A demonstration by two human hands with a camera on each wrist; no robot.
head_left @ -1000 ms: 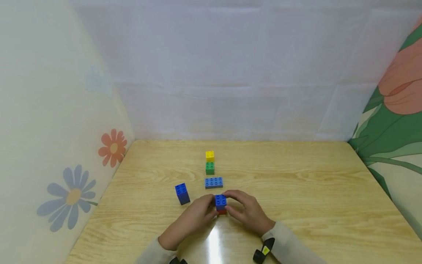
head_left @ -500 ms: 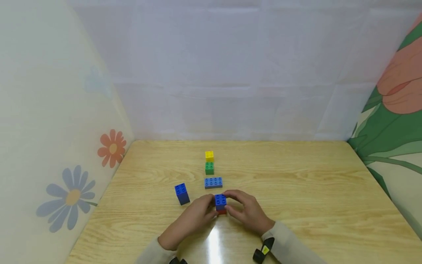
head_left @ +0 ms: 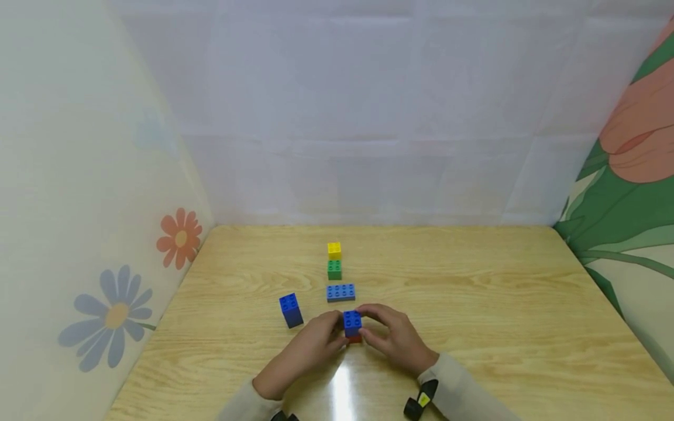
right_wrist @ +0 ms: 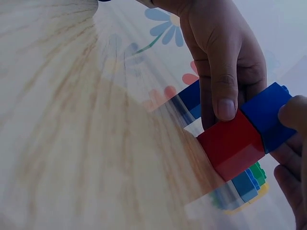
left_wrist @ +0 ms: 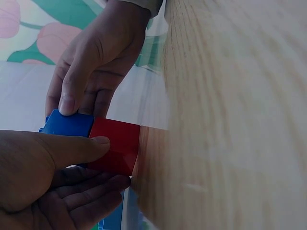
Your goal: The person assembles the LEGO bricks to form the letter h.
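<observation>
A blue building brick (head_left: 352,325) sits on top of a red brick (head_left: 354,338), and the stack stands on the table. My left hand (head_left: 318,334) holds the red brick from the left; its thumb lies across the red face in the left wrist view. From the right, my right hand (head_left: 391,336) pinches the blue brick between thumb and fingers. In the right wrist view the blue brick (right_wrist: 269,115) meets the red brick (right_wrist: 232,146) flush, with only a thin line between them. The far sides of both bricks are hidden by the fingers.
A tall dark blue block (head_left: 291,310) stands left of my left hand. Beyond the stack, a lighter blue flat brick (head_left: 341,293), a green brick (head_left: 334,270) and a yellow brick (head_left: 334,251) lie in a row on the wooden table (head_left: 474,280). Walls bound its back and sides.
</observation>
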